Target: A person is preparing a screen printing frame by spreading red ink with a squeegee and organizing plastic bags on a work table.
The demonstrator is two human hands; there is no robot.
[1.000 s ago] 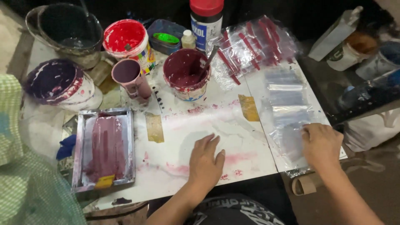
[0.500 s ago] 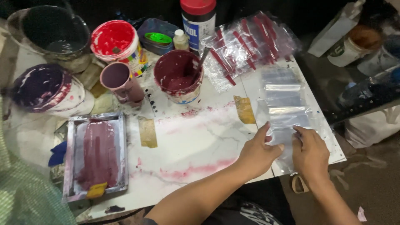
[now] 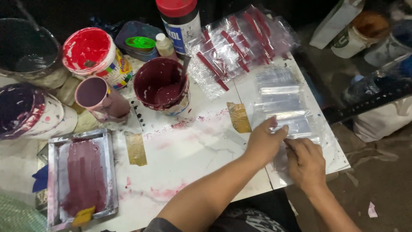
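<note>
Two hands are laid on a stack of clear plastic sleeves [image 3: 285, 107] at the white board's [image 3: 193, 150] right side: left hand [image 3: 264, 144] flat, fingers together; right hand [image 3: 305, 161] curled, pinching the lowest sleeve's edge.

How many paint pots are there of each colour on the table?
Red paint pot: 1
Maroon paint pot: 1
Mauve cup: 1
Dark purple pot: 1
Dark grey bucket: 1
Total: 5
</note>
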